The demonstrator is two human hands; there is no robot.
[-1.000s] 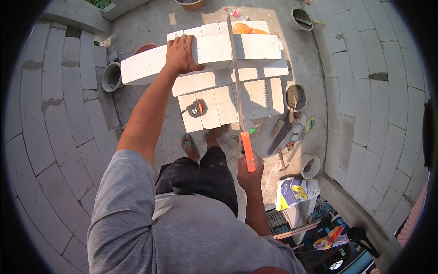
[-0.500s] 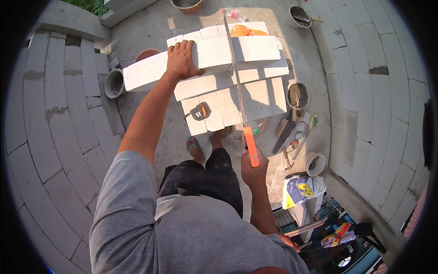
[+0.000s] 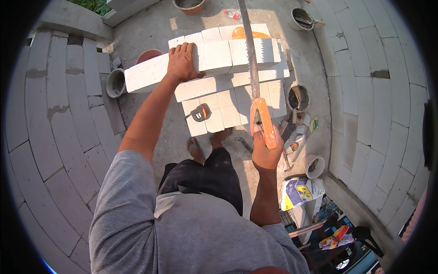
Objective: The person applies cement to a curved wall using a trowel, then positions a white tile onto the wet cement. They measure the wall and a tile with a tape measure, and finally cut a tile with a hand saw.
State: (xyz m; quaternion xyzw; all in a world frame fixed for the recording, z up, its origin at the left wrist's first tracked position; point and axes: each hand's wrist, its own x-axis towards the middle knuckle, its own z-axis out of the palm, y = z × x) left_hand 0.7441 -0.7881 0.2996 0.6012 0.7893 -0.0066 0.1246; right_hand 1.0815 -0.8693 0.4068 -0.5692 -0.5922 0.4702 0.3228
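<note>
A long white lightweight block (image 3: 146, 73) lies across a stack of similar blocks (image 3: 200, 87). My left hand (image 3: 182, 64) grips it from above, fingers over the top and thumb against the near side. A dark cut line runs through the block to the right of that hand. My right hand (image 3: 267, 154) is closed around the orange handle of a hand saw (image 3: 251, 55). The toothed blade points away from me, right of the cut and apart from it, casting a jagged shadow on the blocks. A tape measure (image 3: 199, 113) rests on the lower blocks near me.
An orange object (image 3: 238, 32) sits behind the block. Buckets with mortar (image 3: 298, 97) stand on the right, another bucket (image 3: 116, 83) on the left. Several tools, including a hammer (image 3: 286, 160), lie right of my feet near a cement bag (image 3: 303, 192). Block walls (image 3: 365, 109) rise on both sides.
The saw has come out of the cut line and moved right, its blade turning to show its side. My right hand has risen and shifted right with it. My left hand has stayed put.
</note>
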